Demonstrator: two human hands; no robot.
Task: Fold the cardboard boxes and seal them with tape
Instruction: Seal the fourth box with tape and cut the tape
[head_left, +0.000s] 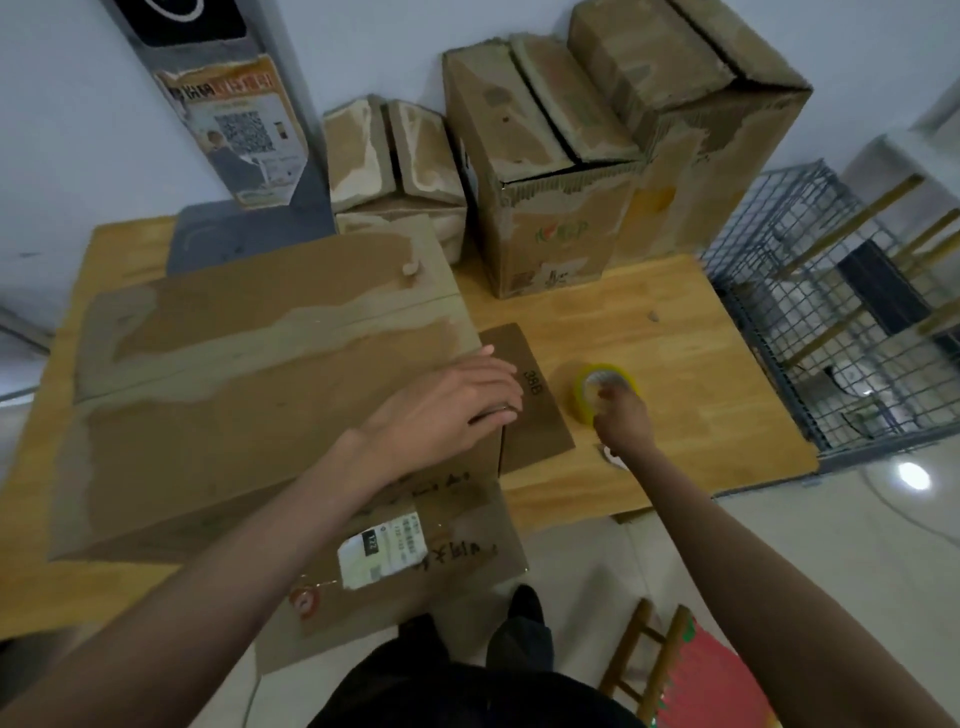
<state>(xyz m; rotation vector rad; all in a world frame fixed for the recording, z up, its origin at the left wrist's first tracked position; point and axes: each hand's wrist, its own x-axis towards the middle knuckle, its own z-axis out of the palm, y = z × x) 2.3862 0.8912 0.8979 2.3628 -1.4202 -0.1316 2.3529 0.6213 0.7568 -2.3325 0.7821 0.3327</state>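
A large brown cardboard box (249, 374) lies on the wooden table (675, 332), its top flaps down and streaked with old tape marks. My left hand (447, 410) presses flat on the box's right end, fingers straight over the edge. A side flap (535, 410) marked 38B sticks out to the right of it. A front flap with a shipping label (382, 553) hangs over the table's near edge. My right hand (623, 415) grips a yellowish roll of clear tape (602, 387) standing on the table just right of the flap.
Three worn cardboard boxes (545, 171) stand along the wall at the back of the table. A grey pillar with a poster (234, 130) rises at the back left. A wire cage (831, 312) sits to the right. A wooden stool (654, 654) stands near my legs.
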